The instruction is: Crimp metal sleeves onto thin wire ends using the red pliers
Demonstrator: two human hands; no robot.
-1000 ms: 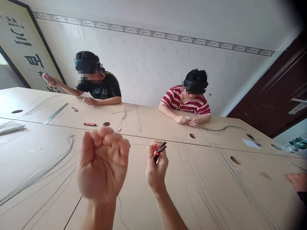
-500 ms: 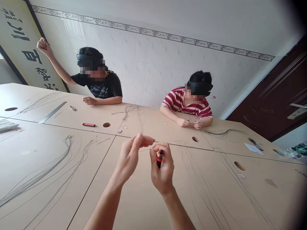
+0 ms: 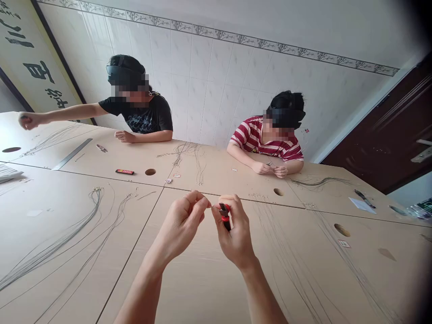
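Observation:
My left hand (image 3: 184,222) is closed in a pinch over the table. A tiny thin piece (image 3: 211,206) shows at its fingertips, in the gap towards the other hand, too small to name. My right hand (image 3: 234,231) is wrapped round a small red and black tool (image 3: 225,218) with a dark metal part at its top; its exact kind does not show. The two hands are close together, fingertips nearly touching. Left of them on the table lie bundles of thin grey cords (image 3: 81,225) with small metal ends. More thin cords (image 3: 283,252) lie on the right.
Across the table (image 3: 189,288) sit two people, one in a black shirt (image 3: 145,119), one in a striped shirt (image 3: 249,135) handling something small. A red and black box cutter (image 3: 124,172), a metal ruler (image 3: 72,154), a pen (image 3: 364,198) and cable holes (image 3: 150,172) are about.
My left hand has gone from fingers extended to a pinch. The tool in my right hand has turned a little. The person in black has lowered a raised arm out to the left.

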